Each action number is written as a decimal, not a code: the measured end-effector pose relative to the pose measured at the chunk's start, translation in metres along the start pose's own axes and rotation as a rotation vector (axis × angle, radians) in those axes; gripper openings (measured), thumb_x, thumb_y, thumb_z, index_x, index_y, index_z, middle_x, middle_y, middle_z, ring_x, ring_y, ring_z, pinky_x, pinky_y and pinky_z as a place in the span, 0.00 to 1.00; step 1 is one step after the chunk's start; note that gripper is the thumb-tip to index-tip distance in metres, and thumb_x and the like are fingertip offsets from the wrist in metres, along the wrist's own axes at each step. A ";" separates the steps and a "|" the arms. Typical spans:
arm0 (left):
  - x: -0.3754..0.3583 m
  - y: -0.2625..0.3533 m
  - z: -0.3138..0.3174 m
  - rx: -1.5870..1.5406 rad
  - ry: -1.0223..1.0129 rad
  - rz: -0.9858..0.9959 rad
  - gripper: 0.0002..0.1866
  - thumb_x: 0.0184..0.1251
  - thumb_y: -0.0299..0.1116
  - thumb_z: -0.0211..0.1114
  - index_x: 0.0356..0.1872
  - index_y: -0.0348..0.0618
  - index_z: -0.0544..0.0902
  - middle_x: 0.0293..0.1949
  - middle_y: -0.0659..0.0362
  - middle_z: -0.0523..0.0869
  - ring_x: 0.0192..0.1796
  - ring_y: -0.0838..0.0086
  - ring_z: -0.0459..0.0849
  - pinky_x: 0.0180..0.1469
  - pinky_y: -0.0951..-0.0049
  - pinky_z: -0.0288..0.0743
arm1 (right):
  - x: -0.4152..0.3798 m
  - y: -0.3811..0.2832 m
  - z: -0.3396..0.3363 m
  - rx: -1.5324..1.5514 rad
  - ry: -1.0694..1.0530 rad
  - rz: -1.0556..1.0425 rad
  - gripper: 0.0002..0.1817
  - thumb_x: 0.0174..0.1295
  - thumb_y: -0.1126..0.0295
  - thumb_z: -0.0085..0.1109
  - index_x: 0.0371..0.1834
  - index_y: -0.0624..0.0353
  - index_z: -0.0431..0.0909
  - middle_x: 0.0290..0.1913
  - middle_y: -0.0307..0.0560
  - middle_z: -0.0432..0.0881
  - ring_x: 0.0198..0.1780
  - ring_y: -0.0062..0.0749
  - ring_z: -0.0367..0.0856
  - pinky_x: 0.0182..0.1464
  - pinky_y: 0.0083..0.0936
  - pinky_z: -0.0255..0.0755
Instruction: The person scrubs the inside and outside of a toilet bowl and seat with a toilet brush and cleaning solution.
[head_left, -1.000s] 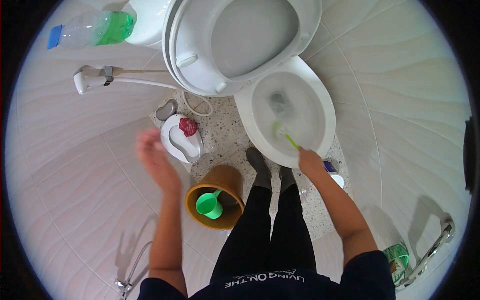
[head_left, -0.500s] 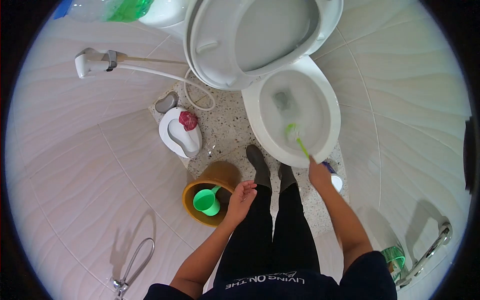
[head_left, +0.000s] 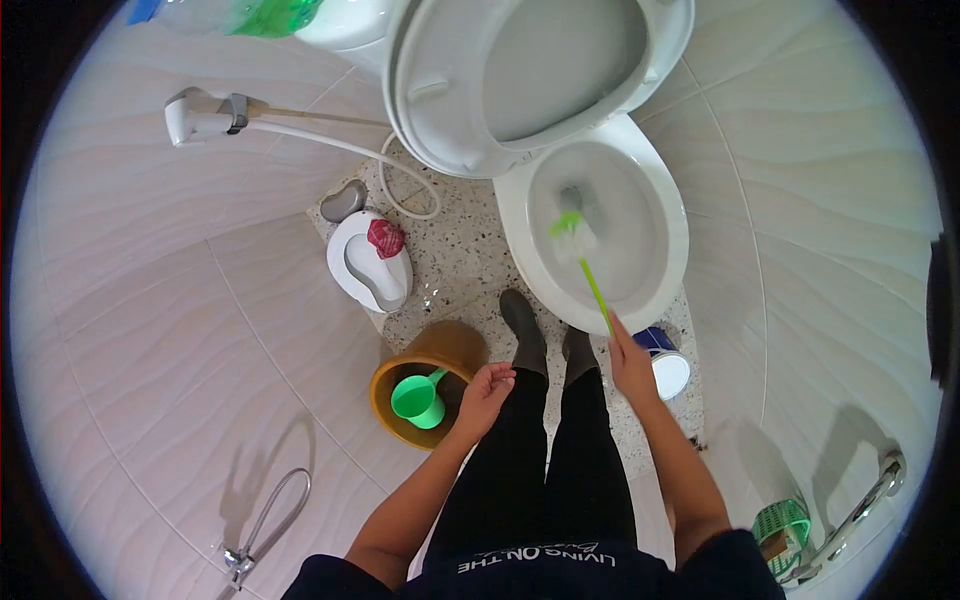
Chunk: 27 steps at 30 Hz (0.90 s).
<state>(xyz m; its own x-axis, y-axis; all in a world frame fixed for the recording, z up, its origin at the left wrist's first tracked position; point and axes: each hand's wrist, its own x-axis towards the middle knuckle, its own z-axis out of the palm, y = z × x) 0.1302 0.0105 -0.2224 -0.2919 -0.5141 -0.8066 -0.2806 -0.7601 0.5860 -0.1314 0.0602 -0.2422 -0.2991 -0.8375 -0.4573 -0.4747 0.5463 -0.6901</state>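
My right hand (head_left: pixel 630 365) is closed round the handle of a lime-green toilet brush (head_left: pixel 592 282) at the front rim of the white toilet bowl (head_left: pixel 672 262). The brush head, with pale bristles, is inside the bowl, just in front of the dark drain opening. Above the bowl, the seat and lid (head_left: pixel 440 105) stand raised. My left hand (head_left: pixel 487 393) holds nothing. Its fingers are loosely bent beside my left thigh, close to the brown bucket (head_left: pixel 400 432), in which a green dipper (head_left: pixel 418 402) sits.
On the speckled floor, a white squat-shaped pan (head_left: pixel 368 290) has a red cloth (head_left: pixel 385 238) on it. A blue and white tub (head_left: pixel 670 372) stands right of my boots (head_left: pixel 525 330). A hand sprayer (head_left: pixel 190 117) hangs left, its hose looping down. A green basket (head_left: pixel 782 525) hangs by a metal rail (head_left: pixel 868 495).
The brush head has moved up and slightly left in the bowl, and more of the handle shows. My right hand has shifted slightly left and down. The left hand stays by the thigh.
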 end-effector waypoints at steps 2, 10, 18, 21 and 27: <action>-0.002 -0.002 0.001 -0.001 0.002 -0.004 0.15 0.66 0.26 0.56 0.52 0.36 0.70 0.46 0.57 0.78 0.51 0.76 0.75 0.57 0.76 0.66 | -0.051 -0.006 -0.013 -0.149 -0.208 0.153 0.24 0.66 0.65 0.45 0.67 0.39 0.60 0.31 0.60 0.80 0.27 0.54 0.79 0.31 0.44 0.72; 0.004 0.002 0.004 -0.030 -0.008 0.033 0.16 0.66 0.28 0.56 0.53 0.36 0.71 0.45 0.56 0.78 0.49 0.76 0.76 0.54 0.77 0.68 | 0.079 -0.051 0.050 -0.304 0.036 -0.120 0.27 0.65 0.66 0.46 0.68 0.32 0.57 0.19 0.57 0.75 0.23 0.54 0.76 0.26 0.48 0.69; -0.001 0.012 -0.009 0.169 -0.065 0.058 0.14 0.66 0.28 0.56 0.52 0.37 0.71 0.45 0.58 0.78 0.48 0.76 0.76 0.54 0.76 0.68 | -0.040 -0.007 0.037 -0.339 -0.158 0.062 0.31 0.64 0.66 0.48 0.70 0.32 0.51 0.19 0.55 0.76 0.20 0.50 0.76 0.23 0.45 0.69; 0.001 0.013 -0.013 0.343 -0.104 0.090 0.14 0.66 0.28 0.56 0.51 0.38 0.71 0.44 0.58 0.78 0.46 0.75 0.77 0.50 0.75 0.71 | 0.010 -0.029 0.047 -0.380 -0.118 0.020 0.30 0.64 0.66 0.47 0.70 0.33 0.52 0.20 0.56 0.76 0.22 0.51 0.78 0.25 0.46 0.71; 0.003 0.016 -0.009 0.412 -0.140 0.135 0.15 0.65 0.30 0.57 0.51 0.38 0.71 0.43 0.58 0.78 0.42 0.76 0.78 0.36 0.75 0.76 | 0.035 -0.042 0.056 -0.349 0.003 -0.076 0.29 0.64 0.65 0.46 0.69 0.31 0.54 0.20 0.57 0.77 0.23 0.53 0.78 0.25 0.47 0.71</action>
<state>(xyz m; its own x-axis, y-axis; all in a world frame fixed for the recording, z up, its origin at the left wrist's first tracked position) 0.1334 -0.0063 -0.2161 -0.4634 -0.5177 -0.7192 -0.5639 -0.4539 0.6900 -0.0752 0.0080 -0.2607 -0.2546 -0.8758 -0.4100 -0.7495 0.4466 -0.4887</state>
